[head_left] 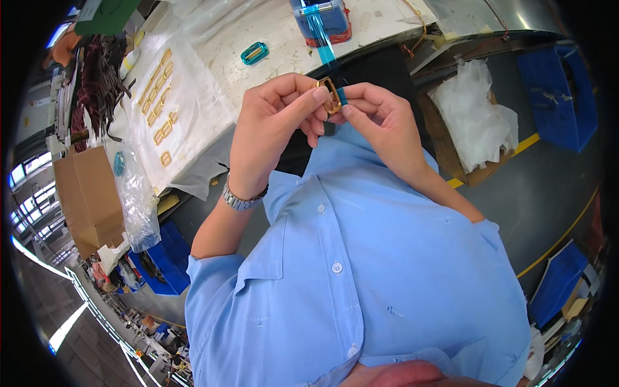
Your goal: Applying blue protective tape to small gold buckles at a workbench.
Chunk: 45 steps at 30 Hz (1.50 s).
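Gold buckle [335, 95]: upper centre of the frame, raised between your two hands in front of your shirt [309, 238].
Long axis: steep, leaning from upper left to lower right, so one long side faces your left palm and the other faces your right fingers.
Left hand [274, 116]: closed in a pinch on the buckle, thumb laid over its left side, the other fingers curled behind and below; you have this side firmly, by the look of it.
Right hand [387, 126]: fingers bent inward, thumb and index drawn close together at the buckle's right side; you cannot tell from here whether they grip its edge or only steady it.
Teal film [342, 96]: a small patch showing at your right index fingertip, just beside the buckle's right long side.
Nearer hand: your left, whose thumb overlaps the frame; your right fingertips come in close from the lower right.
Film strip [324, 45]: slants down from the blue dispenser [332, 22] at top centre toward your hands, above the buckle; whether it joins the teal patch is hidden from you.
Wrapped buckle [255, 53]: teal, lying on the white table [284, 42], up and left of your hands.
Loose buckles [155, 116]: gold, in slanting rows on plastic sheeting [200, 113], upper left, well apart from your left hand.
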Each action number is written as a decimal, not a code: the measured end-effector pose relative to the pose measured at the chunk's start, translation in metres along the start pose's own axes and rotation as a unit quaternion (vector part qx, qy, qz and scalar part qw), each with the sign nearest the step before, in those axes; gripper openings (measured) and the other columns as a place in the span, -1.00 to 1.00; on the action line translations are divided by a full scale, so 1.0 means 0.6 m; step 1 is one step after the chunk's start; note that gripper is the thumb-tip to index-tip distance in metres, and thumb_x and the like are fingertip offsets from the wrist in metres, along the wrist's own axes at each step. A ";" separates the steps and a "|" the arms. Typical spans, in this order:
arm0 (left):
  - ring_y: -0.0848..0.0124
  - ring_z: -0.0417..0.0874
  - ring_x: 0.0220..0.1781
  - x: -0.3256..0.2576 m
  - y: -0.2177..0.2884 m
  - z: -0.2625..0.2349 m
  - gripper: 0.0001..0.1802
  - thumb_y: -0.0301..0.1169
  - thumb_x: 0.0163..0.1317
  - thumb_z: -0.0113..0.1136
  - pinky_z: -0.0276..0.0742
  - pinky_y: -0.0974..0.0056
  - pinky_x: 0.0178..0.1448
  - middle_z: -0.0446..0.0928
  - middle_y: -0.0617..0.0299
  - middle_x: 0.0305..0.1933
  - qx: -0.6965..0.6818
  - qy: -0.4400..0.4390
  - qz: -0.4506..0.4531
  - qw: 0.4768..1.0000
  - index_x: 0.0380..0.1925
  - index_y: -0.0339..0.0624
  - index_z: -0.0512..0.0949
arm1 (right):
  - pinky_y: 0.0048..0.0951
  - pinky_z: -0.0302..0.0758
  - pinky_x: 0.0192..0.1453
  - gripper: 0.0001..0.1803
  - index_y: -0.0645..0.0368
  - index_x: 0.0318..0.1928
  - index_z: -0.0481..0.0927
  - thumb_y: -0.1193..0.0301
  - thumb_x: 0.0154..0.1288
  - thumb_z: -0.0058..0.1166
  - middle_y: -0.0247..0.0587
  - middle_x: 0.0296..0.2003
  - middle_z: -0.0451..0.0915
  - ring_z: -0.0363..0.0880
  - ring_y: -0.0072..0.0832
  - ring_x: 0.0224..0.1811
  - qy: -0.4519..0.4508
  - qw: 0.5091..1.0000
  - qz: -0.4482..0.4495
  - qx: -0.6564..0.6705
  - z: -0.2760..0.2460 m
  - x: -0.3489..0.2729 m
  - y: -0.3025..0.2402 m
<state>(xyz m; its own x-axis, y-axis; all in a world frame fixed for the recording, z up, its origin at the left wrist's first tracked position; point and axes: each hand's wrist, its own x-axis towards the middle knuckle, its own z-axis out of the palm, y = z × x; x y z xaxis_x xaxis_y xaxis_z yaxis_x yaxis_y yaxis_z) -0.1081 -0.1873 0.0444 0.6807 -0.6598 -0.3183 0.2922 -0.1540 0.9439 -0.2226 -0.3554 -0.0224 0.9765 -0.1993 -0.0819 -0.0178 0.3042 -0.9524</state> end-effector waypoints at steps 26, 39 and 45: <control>0.71 0.47 -0.52 0.032 -0.026 0.014 -0.77 -0.35 0.51 0.36 0.28 0.52 -0.45 0.59 0.42 -0.51 0.080 0.050 0.003 0.996 -0.22 -0.34 0.75 | -0.53 0.71 0.03 -0.71 0.40 0.08 0.73 0.40 0.54 0.34 -0.12 -0.17 0.87 0.83 -0.56 -0.13 0.014 0.999 0.044 0.022 -0.009 0.019 0.010; 0.66 0.54 -0.39 0.054 -0.101 0.007 -0.74 -0.37 0.52 0.36 0.39 0.50 -0.35 0.76 0.31 -0.26 -0.085 0.029 -0.001 0.996 0.03 -0.33 0.80 | -0.40 0.74 0.13 -0.67 0.44 0.13 0.70 0.38 0.58 0.27 0.03 -0.06 0.84 0.83 -0.43 -0.08 -0.033 0.988 0.100 0.116 -0.024 0.016 -0.006; 0.68 0.54 -0.40 0.065 -0.111 0.014 -0.80 -0.37 0.52 0.34 0.35 0.50 -0.37 0.72 0.35 -0.30 -0.155 0.024 -0.028 0.987 -0.08 -0.29 0.79 | -0.34 0.74 0.21 -0.68 0.40 0.08 0.69 0.34 0.61 0.21 0.03 -0.03 0.82 0.83 -0.37 -0.01 -0.058 0.979 0.137 0.137 -0.033 0.022 -0.008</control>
<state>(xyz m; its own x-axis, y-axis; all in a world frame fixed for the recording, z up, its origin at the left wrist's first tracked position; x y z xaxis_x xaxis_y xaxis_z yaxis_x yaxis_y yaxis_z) -0.1068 -0.2087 -0.0301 0.6865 -0.6195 -0.3808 0.5174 0.0481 0.8544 -0.2142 -0.3781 -0.0249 0.9612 0.0270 -0.2746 -0.2399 0.5737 -0.7831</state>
